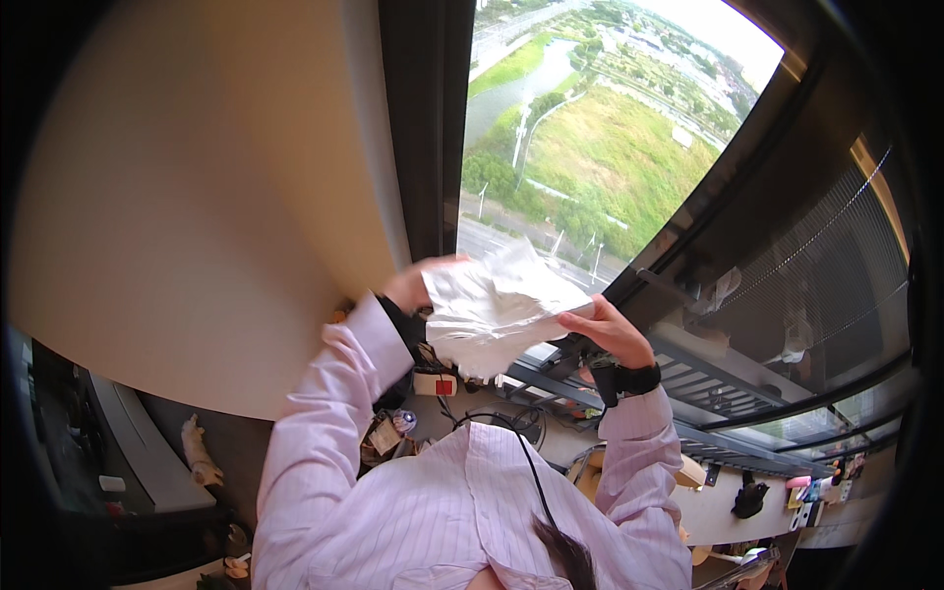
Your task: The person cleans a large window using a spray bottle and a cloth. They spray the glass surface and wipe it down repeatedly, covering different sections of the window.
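Both hands are raised in front of the chest, before a window, with a crumpled white sheet spread between them. My right hand (611, 329) grips the right edge of the white sheet (501, 310), thumb on top and fingers behind. At the sheet's upper left is my left hand (417, 284), blurred and partly hidden behind it; how its fingers hold the sheet is unclear. The sheet looks thin and soft, like tissue or cloth. Dark bands circle both wrists.
A tall window (590, 147) with a dark frame stands ahead. A pale wall (184, 206) rises at left. Below lie a power strip with a red switch (443, 387), loose black cables (516, 420) and a box of items (385, 436). Dark railings (708, 383) run at right.
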`<state>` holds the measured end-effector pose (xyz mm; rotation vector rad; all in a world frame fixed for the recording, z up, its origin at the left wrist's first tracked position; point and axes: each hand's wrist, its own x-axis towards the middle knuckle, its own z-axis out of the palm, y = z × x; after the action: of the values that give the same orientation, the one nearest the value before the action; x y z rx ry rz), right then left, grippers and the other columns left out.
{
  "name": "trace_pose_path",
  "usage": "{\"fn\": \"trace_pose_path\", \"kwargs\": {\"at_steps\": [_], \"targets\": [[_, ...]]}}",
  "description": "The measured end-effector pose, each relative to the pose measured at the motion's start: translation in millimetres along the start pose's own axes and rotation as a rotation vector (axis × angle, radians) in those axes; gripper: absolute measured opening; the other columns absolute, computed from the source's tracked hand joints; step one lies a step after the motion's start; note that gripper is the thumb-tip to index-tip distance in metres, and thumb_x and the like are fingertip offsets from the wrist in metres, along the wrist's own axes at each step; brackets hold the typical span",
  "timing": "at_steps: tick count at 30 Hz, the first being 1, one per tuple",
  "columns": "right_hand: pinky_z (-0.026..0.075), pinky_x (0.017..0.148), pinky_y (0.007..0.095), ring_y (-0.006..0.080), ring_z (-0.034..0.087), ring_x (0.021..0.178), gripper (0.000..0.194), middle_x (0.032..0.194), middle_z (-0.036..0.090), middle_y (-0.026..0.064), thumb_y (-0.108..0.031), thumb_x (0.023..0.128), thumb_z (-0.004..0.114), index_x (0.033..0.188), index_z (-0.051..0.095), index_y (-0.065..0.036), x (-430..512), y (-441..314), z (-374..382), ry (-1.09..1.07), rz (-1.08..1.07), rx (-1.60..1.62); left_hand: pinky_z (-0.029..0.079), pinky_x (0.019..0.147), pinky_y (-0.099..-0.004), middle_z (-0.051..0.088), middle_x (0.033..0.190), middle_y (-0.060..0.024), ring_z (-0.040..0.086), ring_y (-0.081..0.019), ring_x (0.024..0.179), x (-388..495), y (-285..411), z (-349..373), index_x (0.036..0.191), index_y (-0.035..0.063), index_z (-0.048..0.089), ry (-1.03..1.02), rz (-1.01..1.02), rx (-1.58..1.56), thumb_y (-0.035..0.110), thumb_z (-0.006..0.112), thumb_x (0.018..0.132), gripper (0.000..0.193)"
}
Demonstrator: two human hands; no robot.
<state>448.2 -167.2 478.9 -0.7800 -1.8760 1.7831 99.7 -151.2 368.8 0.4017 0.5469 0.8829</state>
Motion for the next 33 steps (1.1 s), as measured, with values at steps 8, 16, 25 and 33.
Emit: {"fn": "trace_pose_path", "kwargs": {"at_steps": [8,16,25,33], "targets": [[0.049,0.077,0.0238,0.0047,0.061,0.088,0.033,0.099,0.069,-0.0023,-0.031,0.1,0.068,0.117,0.067,-0.002,-12.2,-19.4,-21.9,0.352,0.119,-0.07,0.041,0.111,-0.0367,0.061,0.139,-0.013,0.059,-0.021,0.123,-9.3,-91.2,16.1,0.138,-0.0005,0.057,0.056,0.386,0.487,0.065,0.028,0.105,0.079],[0.049,0.074,0.0232,0.0041,0.061,0.084,0.034,0.097,0.07,-0.0033,-0.033,0.102,0.066,0.114,0.07,-0.001,-16.9,-12.0,-33.8,0.303,0.016,-0.072,0.051,0.09,-0.0274,0.067,0.116,-0.0071,0.062,-0.01,0.107,-35.6,-91.3,64.7,0.115,0.0061,0.059,0.067,0.544,0.748,0.027,0.067,0.101,0.027],[0.046,0.092,0.0303,0.0064,0.058,0.097,0.034,0.104,0.064,0.0023,-0.028,0.094,0.076,0.091,0.076,0.005,-3.2,25.8,-20.1,0.624,-0.22,-0.18,0.046,0.083,-0.0227,0.066,0.102,-0.0027,0.057,-0.0055,0.093,-51.5,-69.5,104.8,0.105,0.0053,0.052,0.324,1.121,0.771,0.021,0.053,0.109,0.016],[0.036,0.114,0.0386,0.0247,0.045,0.137,0.071,0.142,0.048,0.013,-0.032,0.084,0.083,0.142,0.049,-0.01,-5.8,-15.0,-3.4,0.716,-0.602,-0.597,0.043,0.059,-0.0248,0.054,0.078,-0.0087,0.044,-0.0073,0.067,-68.6,-39.2,131.1,0.11,0.0029,0.048,0.448,1.255,1.172,0.018,0.05,0.109,0.015]]}}
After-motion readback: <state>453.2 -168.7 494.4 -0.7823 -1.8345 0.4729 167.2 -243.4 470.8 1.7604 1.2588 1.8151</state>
